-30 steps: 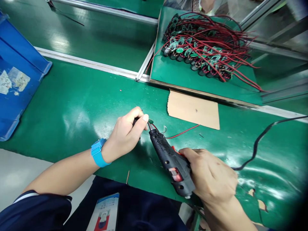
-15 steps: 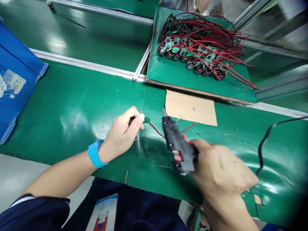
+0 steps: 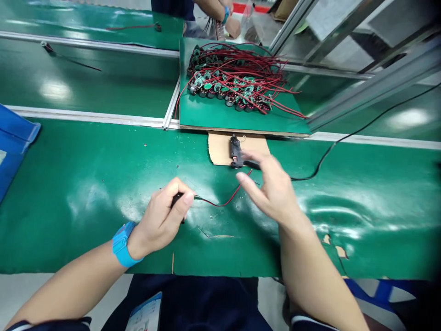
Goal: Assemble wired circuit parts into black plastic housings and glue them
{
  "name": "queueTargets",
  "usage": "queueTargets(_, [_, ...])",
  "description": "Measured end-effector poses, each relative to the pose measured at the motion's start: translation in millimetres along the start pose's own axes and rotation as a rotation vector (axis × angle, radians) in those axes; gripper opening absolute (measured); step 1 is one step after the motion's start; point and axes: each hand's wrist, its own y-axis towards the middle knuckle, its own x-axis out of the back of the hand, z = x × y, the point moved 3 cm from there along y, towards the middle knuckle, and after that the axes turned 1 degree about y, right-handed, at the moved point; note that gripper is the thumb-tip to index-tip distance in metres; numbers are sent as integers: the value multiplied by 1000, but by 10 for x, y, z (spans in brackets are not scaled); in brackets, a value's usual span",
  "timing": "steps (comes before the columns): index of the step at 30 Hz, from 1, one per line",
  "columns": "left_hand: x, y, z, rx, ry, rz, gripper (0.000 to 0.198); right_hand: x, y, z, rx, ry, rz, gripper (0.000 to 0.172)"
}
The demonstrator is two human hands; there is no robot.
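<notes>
Across the green bench (image 3: 96,156), a raised board (image 3: 223,120) bears a heap of wired parts (image 3: 234,82), presumably grouped apart from handwork; before it, a cardboard piece (image 3: 217,151) underlies the glue gun (image 3: 235,151), likely to shield the bench; the right hand (image 3: 275,188) hangs beside the handle (image 3: 253,164), its grip spread wide, contact unclear; the left hand (image 3: 165,218) has its grip clamped on a black part (image 3: 177,198), apparently to steady it; a red wire (image 3: 220,205) trails rightward from there.
</notes>
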Motion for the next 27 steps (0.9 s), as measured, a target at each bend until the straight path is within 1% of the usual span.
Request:
queueTargets(2, [-25,-25,-46,-96,83,46,13,-70,-45,310,64,385,119,41])
queueTargets(3, [-36,-33,-72,-146,125,70,15,-112,-70,441,71,541,175,35])
queueTargets(4, [-47,-38,-97,-188,164,96,20,-150,-92,542,55,668,200,28])
queueTargets(6, [-71,-43,-130,-242,232,142,36,-200,-127,648,-24,852,162,13])
queueTargets(8, [-93,-43,-137,-255,282,160,52,-209,-155,670,-98,914,70,7])
queueTargets(10, [-110,-37,-125,-238,317,143,60,-173,-175,670,-94,821,-31,6])
queueTargets(11, [-117,-32,-117,-227,336,134,59,-144,-183,674,-65,739,-88,6])
queueTargets(13, [-132,-20,-102,-195,379,129,49,-88,-197,697,20,560,-195,8])
queueTargets(15, [-139,-5,-94,-172,415,129,41,-59,-212,733,116,412,-259,11])
queueTargets(16, [-140,3,-94,-169,421,124,40,-54,-220,750,160,355,-278,12])
queueTargets(19, [-128,26,-99,-185,419,86,43,-63,-248,778,248,239,-291,12])
queueTargets(23, [-107,46,-88,-185,432,63,47,-66,-294,777,323,111,-291,22])
queueTargets(27, [-91,42,-75,-149,406,95,38,-47,-323,805,427,23,-260,25])
